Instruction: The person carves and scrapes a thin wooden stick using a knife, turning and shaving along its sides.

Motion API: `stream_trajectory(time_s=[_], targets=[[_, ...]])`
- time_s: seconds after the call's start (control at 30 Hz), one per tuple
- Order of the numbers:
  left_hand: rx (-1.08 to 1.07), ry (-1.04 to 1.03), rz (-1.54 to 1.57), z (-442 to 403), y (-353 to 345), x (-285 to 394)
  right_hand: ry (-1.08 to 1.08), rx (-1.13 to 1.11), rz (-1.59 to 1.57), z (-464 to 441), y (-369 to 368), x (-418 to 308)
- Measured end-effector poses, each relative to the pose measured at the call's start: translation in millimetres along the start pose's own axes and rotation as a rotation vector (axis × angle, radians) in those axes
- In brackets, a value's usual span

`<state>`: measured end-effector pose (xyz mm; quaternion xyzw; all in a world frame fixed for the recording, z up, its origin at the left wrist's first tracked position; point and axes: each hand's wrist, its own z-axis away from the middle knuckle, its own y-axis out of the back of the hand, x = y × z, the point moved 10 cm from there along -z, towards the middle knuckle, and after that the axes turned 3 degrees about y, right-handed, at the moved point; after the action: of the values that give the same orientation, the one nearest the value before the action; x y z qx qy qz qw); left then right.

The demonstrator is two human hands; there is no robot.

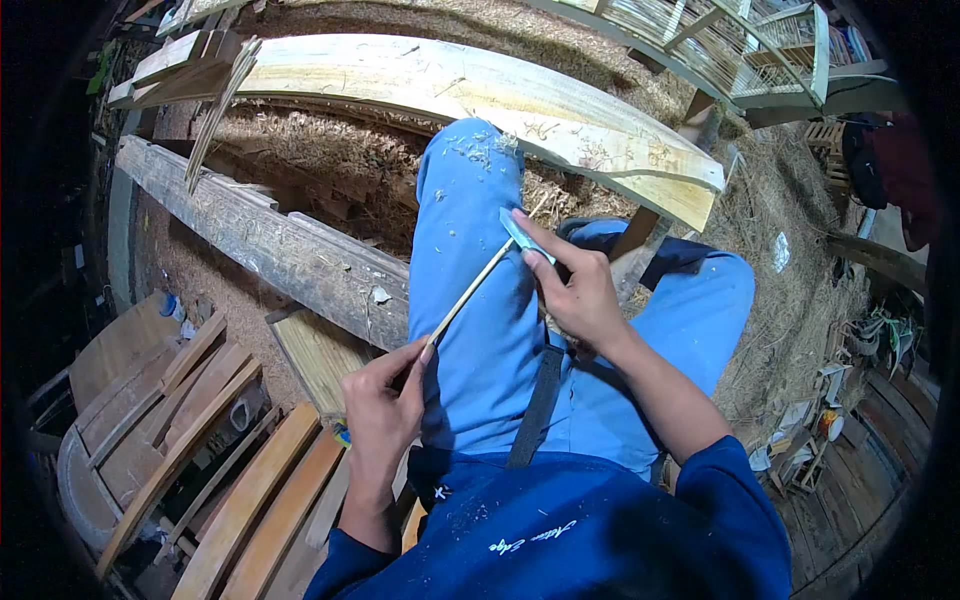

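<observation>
- Stick (474,288) slants over your left thigh (460,240), and its long axis runs from about 7 o'clock, close to you, up to 1 o'clock, pointing away.
- Left hand (380,398) is on the near end, thumb and fingertips pinched round the stick, the shaft leading out of them towards 1 o'clock.
- Right hand (582,290) comes in from 4 o'clock, and it's the nearer one to the far end; thumb and forefinger are closed on a light-blue piece (515,232).
- That piece sits right at the stick, crosswise to it, just short of the tip; whether it wraps the underside, you can't tell from here.
- From your left fingertips, then, the blue piece lies straight up the shaft at 1 o'clock, with bare stick between the two grips.
- Shavings (478,150) speckle the raised knee at 12 o'clock, the pale curved board (400,75) arches beyond it, and a weathered beam (270,228) slants in from 10 o'clock.
</observation>
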<state>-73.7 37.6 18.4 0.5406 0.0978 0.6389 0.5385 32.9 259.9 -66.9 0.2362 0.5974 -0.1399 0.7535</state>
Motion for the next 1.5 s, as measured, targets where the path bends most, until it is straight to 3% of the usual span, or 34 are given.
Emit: stream_trajectory(time_s=[0.17, 0.23, 0.33, 0.5, 0.6, 0.63, 0.7, 0.8, 0.83, 0.97, 1.1, 1.17, 1.2, 1.37, 1.5], targets=[[-0.006, 0.056, 0.025, -0.6, 0.0, -6.0, 0.043, -0.105, 0.053, 5.2, -13.4, 3.4], [0.002, 0.005, -0.002, 0.3, -1.3, 2.0, 0.073, 0.106, 0.008, -1.8, 6.6, 6.5], [0.014, 0.02, -0.018, -1.1, -2.8, 2.9, 0.014, -0.055, 0.002, 9.4, -17.1, 2.3], [0.045, -0.005, 0.047, -0.8, -6.8, -8.2, -0.022, -0.114, -0.197, 5.7, -21.2, 8.3], [0.018, 0.025, 0.027, -3.4, -7.7, -1.1, -0.06, -0.373, -0.296, 15.5, -48.5, -8.4], [0.003, 0.032, 0.009, -3.7, -7.6, 1.7, -0.061, -0.372, -0.299, 15.1, -50.5, -4.5], [0.016, 0.021, 0.033, -2.2, -5.5, 0.7, 0.111, -0.016, -0.206, 1.1, -15.2, -7.2], [0.037, 0.012, 0.054, -1.2, -5.5, -7.0, -0.196, 0.016, -0.28, 3.8, 5.8, 19.6], [0.035, 0.002, 0.053, -1.0, -6.2, -8.5, -0.154, 0.057, -0.276, 5.6, 10.5, 21.4], [0.029, 0.035, 0.078, -2.6, -9.2, -14.3, -0.076, 0.041, -0.22, 18.8, 11.0, 21.9], [-0.011, 0.093, 0.081, -4.2, -7.8, -15.3, -0.178, 0.022, -0.327, 21.9, 7.3, 11.4], [-0.019, 0.088, 0.071, -4.6, -7.0, -15.9, 0.263, 0.08, 0.129, 22.7, 15.1, -31.5], [-0.035, 0.11, 0.079, -4.9, -8.4, -20.9, 0.286, 0.09, 0.109, 26.3, 10.8, -40.0], [-0.03, 0.164, 0.159, -0.1, -14.9, -26.1, 0.286, -0.003, 0.25, 37.4, -12.2, -37.7], [0.063, 0.021, 0.087, 8.5, -12.0, -13.4, 0.225, 0.036, 0.244, 38.3, -14.0, -25.8]])
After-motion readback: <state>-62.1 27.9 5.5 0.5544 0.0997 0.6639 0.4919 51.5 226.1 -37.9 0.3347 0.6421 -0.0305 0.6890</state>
